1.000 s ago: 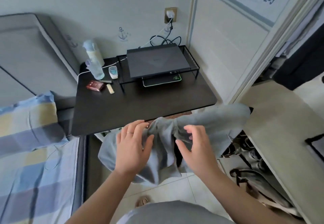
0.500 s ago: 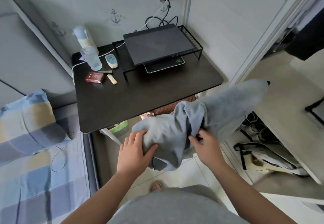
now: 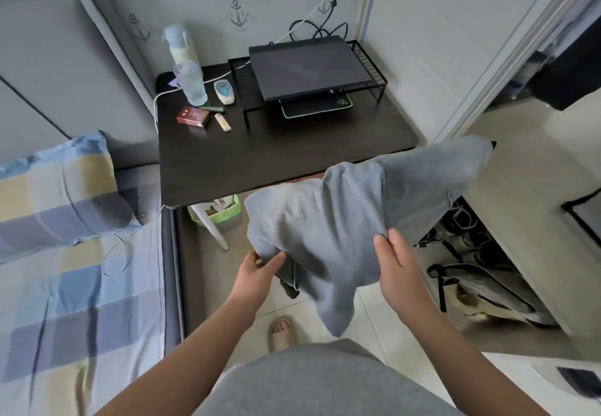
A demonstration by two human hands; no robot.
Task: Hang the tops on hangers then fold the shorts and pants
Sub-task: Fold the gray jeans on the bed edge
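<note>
As the view runs outward from the grey-clad body at the bottom edge, a slippered foot stands on the tiled floor just below centre. Above it, the left grip pinches the lower left hem of the grey garment, thumb on top and fingers underneath. The right grip is closed on a gathered fold at the garment's right side.

A second ago both were buried close together in a bunched knot of cloth. Now they sit apart and the fabric has opened into a broad sheet, held in the air right of centre. One end hangs toward the floor and another is flung to the upper right. I judge this as shaking the piece out to find its shape. Whether it is a top or shorts cannot be told, and no hanger is visible.

At the left lie the checked bed and pillow. Beyond the garment stands the dark surface, carrying a red pack, a bottle and a closed laptop on a wire stand.
</note>
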